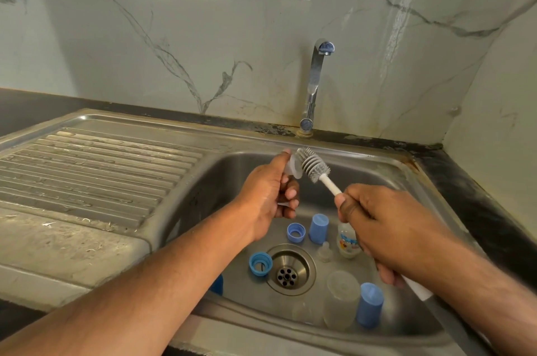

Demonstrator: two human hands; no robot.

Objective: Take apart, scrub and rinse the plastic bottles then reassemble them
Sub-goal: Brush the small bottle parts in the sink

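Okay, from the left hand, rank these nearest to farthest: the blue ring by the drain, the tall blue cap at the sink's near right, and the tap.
Measured in the head view from the left hand:
1. Blue plastic ring, just left of the drain, below the hand.
2. Tall blue plastic cap, near right of the steel sink.
3. Chrome tap, at the back wall.

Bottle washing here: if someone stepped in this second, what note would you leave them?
Left hand: holds a clear teat over the sink.
Right hand: grips the bottle brush, bristles against the teat.
In the basin: two blue rings, two blue caps, another teat, a printed bottle, a clear bottle.
Done: bottles apart.
Left: scrubbing, rinsing (tap is off), reassembly.
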